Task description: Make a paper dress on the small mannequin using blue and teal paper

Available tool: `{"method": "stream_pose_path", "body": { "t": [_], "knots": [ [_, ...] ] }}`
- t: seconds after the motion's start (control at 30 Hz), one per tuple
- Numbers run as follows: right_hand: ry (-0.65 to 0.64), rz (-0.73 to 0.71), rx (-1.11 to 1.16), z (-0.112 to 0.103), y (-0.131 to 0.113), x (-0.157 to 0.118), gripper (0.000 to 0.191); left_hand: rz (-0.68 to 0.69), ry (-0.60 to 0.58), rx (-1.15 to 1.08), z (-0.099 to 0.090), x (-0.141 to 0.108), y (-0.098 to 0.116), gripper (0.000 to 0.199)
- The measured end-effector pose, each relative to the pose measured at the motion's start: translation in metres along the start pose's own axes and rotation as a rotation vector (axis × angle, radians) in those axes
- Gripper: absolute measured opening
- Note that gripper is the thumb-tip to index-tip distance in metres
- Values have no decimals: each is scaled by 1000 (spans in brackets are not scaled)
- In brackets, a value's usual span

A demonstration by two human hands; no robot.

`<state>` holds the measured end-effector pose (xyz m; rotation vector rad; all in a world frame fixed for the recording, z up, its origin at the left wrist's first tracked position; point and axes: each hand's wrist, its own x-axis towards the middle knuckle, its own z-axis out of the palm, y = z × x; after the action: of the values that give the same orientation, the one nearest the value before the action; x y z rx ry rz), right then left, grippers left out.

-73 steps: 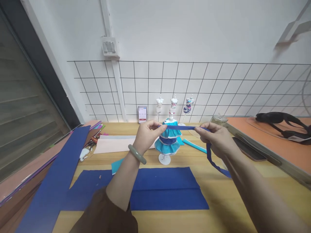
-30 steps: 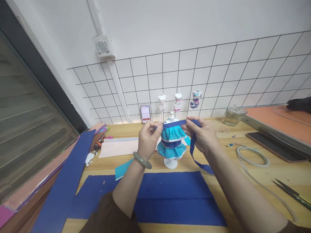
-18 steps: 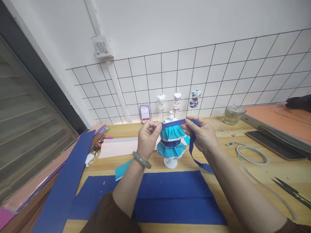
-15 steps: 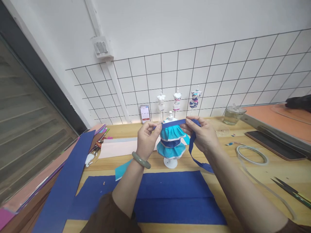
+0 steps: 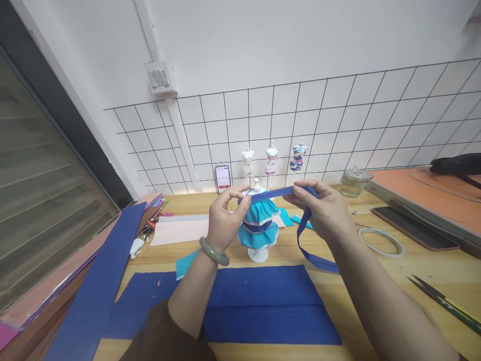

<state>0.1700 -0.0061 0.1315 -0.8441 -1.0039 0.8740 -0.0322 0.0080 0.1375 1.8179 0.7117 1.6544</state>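
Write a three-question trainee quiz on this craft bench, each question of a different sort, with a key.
1. True or false: the left hand and right hand stretch one dark blue strip between them.
2. What stands directly behind the strip? A) glass jar B) small mannequin in a turquoise ruffled dress C) phone
3. Fill in: the strip's loose end hangs below the ____ hand.

Key: 1 true. 2 B. 3 right; the tail drops toward the wooden table beside the flat blue fabric sheet.

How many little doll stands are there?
4: three in a row by the wall, white, pink-patterned and blue-patterned, and one in a blue dress between the hands.
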Motion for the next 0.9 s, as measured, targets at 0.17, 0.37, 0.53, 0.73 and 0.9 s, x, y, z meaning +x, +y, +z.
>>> {"method": "stream_pose_path", "body": {
  "t": [0.17,0.37,0.53,0.73,0.9],
  "knots": [
    [-16,17,50,2,-4,-2,27,-2,13,-2,0,0,0,11],
    [-63,94,40,0,-5,-2,27,-36,3,1,-1,-2,1,11],
    [-128,128,-17,-4,-8,-3,28,-12,19,14,-1,-2,2,10],
    [-193,121,-86,-11,-17,-6,27,86,61,16,-1,-1,4,8],
    [-341,56,-189,-13,-22,-12,18,199,158,-3,-3,-2,7,9]
  ]
}}
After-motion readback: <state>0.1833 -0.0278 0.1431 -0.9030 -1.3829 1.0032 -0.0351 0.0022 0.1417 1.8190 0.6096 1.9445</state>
